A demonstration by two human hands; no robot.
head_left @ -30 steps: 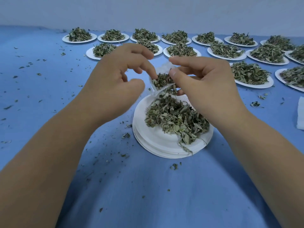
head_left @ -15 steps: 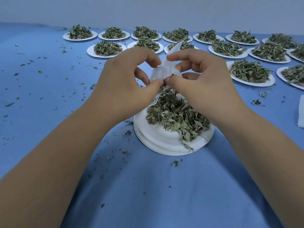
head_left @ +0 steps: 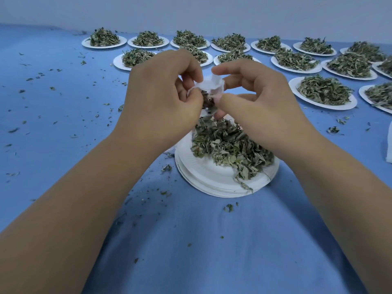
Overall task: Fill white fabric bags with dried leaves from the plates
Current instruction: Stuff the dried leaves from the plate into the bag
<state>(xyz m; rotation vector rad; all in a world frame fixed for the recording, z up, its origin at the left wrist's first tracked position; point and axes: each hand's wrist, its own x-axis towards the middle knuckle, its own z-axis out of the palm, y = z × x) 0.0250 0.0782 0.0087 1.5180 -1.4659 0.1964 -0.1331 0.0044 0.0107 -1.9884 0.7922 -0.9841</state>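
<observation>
While your left hand [head_left: 161, 98] and right hand [head_left: 261, 102] met above the stacked white plates [head_left: 212, 179], both pinched the small white fabric bag [head_left: 210, 85] with curled fingers, dark leaf bits showing inside it. Dried leaves [head_left: 229, 145] lay heaped on the top plate. Other filled plates [head_left: 324, 92] lined the blue bench [head_left: 63, 124] behind.

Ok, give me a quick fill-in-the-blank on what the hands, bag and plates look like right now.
1. The left hand and right hand both pinch a small ____ bag.
2. The bag hangs above the nearest plate, which tops a ____ of plates.
3. The cloth under the plates is ____.
4. The plates at the back each hold a heap of dried ____.
Missing words: white; stack; blue; leaves.
</observation>
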